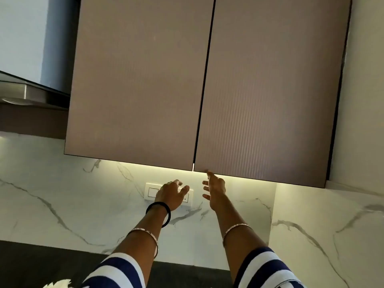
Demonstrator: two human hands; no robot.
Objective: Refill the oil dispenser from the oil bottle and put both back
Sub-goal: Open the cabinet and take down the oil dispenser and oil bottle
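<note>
Marble backsplash at 6 o'clock below closed cabinet; left hand, right hand spread, empty; right door likely stiff, handleless, pull at lower edge; oil bottle unseen.

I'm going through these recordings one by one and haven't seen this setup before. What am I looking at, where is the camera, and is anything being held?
There is no machine here. A person wears one wide-angle camera on the head, so you see what they see, and this is the only view. They are looking up at a wall cabinet with two closed doors, the left door and the right door. Both arms, in striped sleeves, reach up. The right hand is open with fingers spread, one fingertip at the lower edge of the right door near the gap. The left hand hangs loosely in front of a switch plate on the marble wall. Neither hand holds anything. A range hood shows on the left. The things for the oil job are not in view.
</note>
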